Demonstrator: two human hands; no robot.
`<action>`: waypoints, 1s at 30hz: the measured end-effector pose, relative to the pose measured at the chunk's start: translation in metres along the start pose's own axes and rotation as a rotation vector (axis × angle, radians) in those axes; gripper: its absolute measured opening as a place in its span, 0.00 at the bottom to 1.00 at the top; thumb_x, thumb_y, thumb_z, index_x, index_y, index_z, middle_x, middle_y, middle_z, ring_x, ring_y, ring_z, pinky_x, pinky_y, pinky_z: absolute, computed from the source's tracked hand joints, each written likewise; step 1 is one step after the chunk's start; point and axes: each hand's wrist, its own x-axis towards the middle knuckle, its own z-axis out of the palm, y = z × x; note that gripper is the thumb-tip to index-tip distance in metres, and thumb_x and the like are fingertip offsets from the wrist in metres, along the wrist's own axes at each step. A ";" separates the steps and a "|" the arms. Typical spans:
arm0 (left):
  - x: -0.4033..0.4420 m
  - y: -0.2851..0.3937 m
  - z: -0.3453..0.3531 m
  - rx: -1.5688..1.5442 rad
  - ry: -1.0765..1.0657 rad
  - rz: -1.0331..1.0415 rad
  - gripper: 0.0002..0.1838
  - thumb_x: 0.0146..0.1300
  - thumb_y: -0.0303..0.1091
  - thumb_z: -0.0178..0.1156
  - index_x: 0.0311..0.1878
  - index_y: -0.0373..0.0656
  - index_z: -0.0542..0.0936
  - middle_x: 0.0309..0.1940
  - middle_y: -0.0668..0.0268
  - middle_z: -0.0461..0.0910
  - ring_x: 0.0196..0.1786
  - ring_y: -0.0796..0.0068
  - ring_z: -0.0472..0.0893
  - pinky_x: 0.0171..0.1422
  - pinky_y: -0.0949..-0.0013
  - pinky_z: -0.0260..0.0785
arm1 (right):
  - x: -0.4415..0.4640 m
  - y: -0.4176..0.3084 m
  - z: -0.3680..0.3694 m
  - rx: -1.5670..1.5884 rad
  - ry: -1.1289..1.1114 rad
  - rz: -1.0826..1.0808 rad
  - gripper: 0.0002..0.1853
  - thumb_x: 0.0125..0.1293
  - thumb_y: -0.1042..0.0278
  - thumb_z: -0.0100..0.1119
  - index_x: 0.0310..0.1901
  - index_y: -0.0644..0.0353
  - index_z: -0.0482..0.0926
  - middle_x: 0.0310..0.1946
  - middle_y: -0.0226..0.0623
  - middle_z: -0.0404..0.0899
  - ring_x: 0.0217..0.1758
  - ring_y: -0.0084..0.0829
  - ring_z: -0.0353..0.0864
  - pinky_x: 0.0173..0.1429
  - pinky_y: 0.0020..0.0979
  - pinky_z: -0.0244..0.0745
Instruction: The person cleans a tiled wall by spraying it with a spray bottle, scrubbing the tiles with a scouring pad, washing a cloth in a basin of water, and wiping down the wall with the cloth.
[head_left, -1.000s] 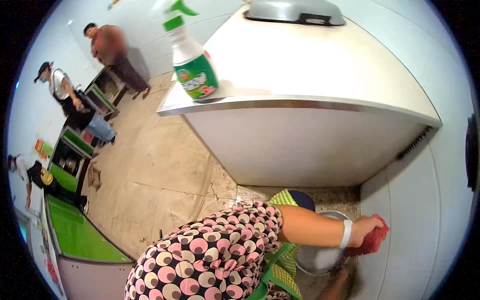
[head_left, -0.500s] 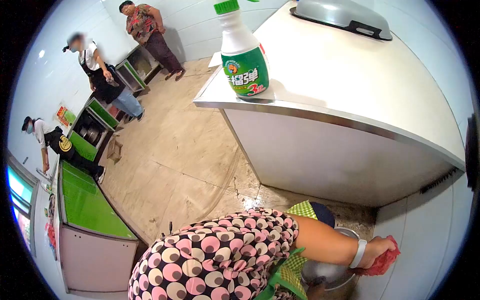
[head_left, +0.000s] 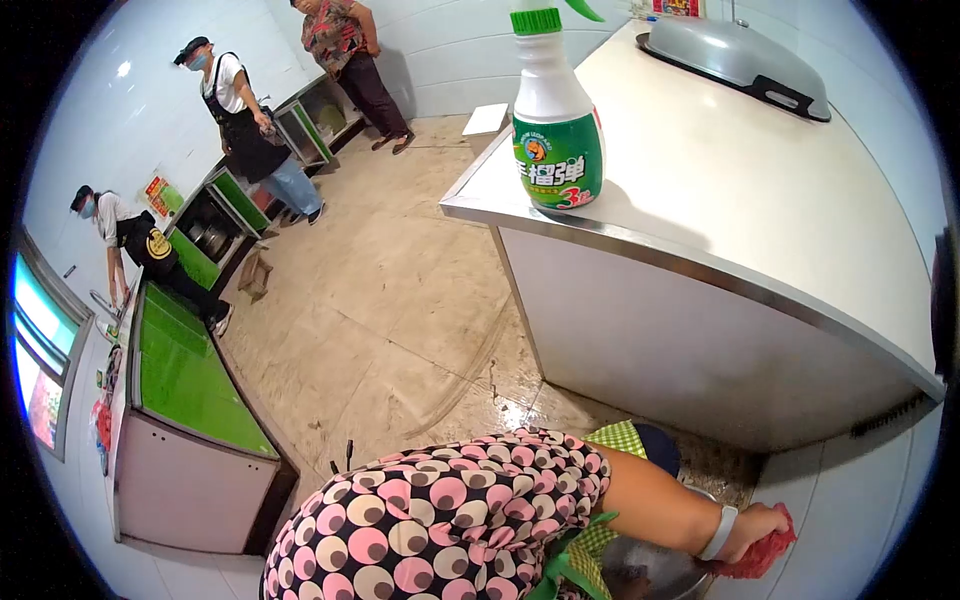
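Observation:
My left hand (head_left: 757,533) is closed around a crumpled red cloth (head_left: 768,556) and presses it to the white tiled wall (head_left: 850,500) at the lower right. A pale band (head_left: 719,532) circles that wrist. Below the forearm stands a metal basin (head_left: 655,562) on the floor, partly covered by my arm and the green checked apron (head_left: 600,545). A brownish patch shows in the basin; I cannot tell what it is. My right hand does not show.
A green-and-white spray bottle (head_left: 556,130) stands at the corner of a white counter (head_left: 720,170), with a grey domed lid (head_left: 740,62) farther back. Three people are across the room by green cabinets (head_left: 195,370). A small wooden stool (head_left: 256,275) sits on the floor.
The view has shifted, so the counter and people appear farther right and lower. My left hand still holds the cloth against the wall, slightly lower in view.

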 end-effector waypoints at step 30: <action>-0.028 -0.040 0.011 -0.018 -0.081 -0.145 0.05 0.52 0.32 0.52 0.27 0.42 0.74 0.16 0.62 0.72 0.15 0.69 0.72 0.16 0.64 0.67 | -0.060 0.073 0.009 0.455 0.479 0.247 0.18 0.56 0.65 0.58 0.44 0.70 0.75 0.38 0.44 0.77 0.38 0.37 0.76 0.39 0.37 0.72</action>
